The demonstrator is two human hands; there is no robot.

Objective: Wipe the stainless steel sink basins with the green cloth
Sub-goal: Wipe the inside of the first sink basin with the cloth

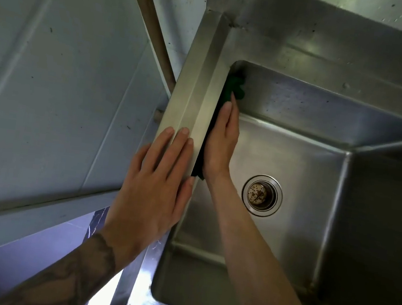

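One sink basin (308,166) is in view, seen from above, with one round drain (262,195) in its floor, nearer the left wall than the right. The basin's left side is capped by a broad, folded rim (194,95) that runs from the near corner to the far left corner, where it meets the steel backsplash (314,19). Beyond that rim a narrow gap holds one wooden handle (151,20), which leans along the pale wall panels (54,56). The floor of the basin, its far wall and its right wall are all open, with nothing standing in them.

There is one green cloth (234,85) and there are two hands. The cloth lies flat against the basin's left inner wall, just below the rim, and bunches up in the far left corner. The right hand (222,139) is inside the basin, its fingers straight and close together, and presses the cloth against that wall. The cloth shows beyond the fingertips and as a dark strip under the palm. The left hand (157,187) rests flat on top of the rim, just beside the right hand, fingers straight and side by side, with the thumb over the rim's inner edge. It does not touch the cloth.
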